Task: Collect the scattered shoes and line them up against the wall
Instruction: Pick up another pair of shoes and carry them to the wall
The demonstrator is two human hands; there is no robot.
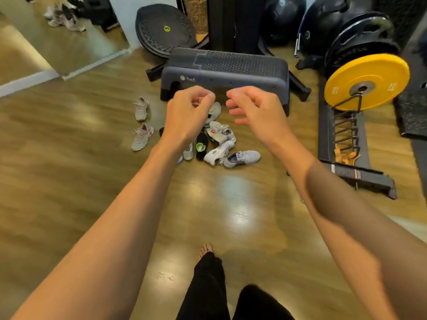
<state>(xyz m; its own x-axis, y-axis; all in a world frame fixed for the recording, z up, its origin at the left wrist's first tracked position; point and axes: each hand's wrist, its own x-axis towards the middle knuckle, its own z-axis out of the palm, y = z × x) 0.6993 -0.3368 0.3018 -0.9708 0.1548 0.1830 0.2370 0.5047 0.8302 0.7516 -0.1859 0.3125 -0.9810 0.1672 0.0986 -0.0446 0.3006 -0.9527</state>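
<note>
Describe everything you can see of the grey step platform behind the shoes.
The step platform is a long, grey, plastic-looking block with a dotted grip top, darker feet at both ends, a handle cut-out and pale logo at front left. It stands flat on the wooden floor, the pile of shoes just before it; contact cannot be told. The left hand and right hand hide part of its front.

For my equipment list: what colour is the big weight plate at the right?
The weight plate is yellow; the head view shows it best.
</note>
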